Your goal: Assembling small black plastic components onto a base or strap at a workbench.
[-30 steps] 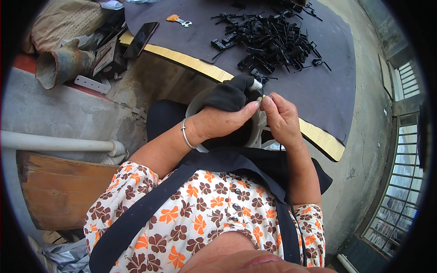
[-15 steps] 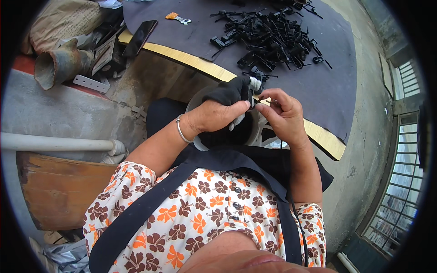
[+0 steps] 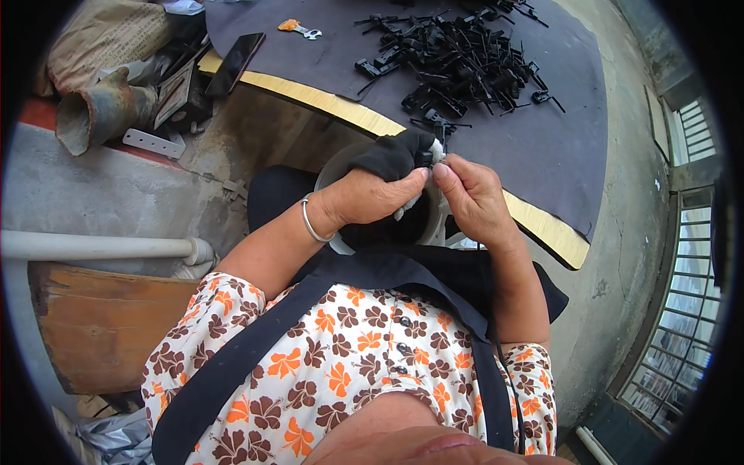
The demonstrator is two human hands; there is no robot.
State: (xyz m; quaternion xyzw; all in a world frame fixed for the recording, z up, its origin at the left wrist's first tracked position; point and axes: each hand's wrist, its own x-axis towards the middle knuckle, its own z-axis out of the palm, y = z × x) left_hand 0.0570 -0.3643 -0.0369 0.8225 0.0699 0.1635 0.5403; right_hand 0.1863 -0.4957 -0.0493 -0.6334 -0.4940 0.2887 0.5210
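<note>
My left hand (image 3: 368,190), its fingers wrapped in a black covering with white at the tips, grips a small black plastic part (image 3: 424,160) over the bucket. Thumb and fingers of my right hand (image 3: 479,200) are pinched together right against that part; anything between them is too small to make out. Just beyond my fingers, one black part with thin arms (image 3: 439,122) lies near the table edge. Farther back is a heap of similar black parts (image 3: 473,70). Beneath my hands stands a pale bucket (image 3: 338,164) with a dark inside.
The dark-topped table (image 3: 535,167) has a yellow edge. On it lie a black phone (image 3: 235,63) and an orange-handled metal tool (image 3: 301,29). At left are a rusty pipe piece (image 3: 99,115), a white perforated bracket (image 3: 152,142), a white pipe (image 3: 101,245) and a wooden board (image 3: 116,322).
My right hand has turned and closed in toward the black part, its fingers now pinched where they were more spread. My left hand stays nearly in place, still gripping the part.
</note>
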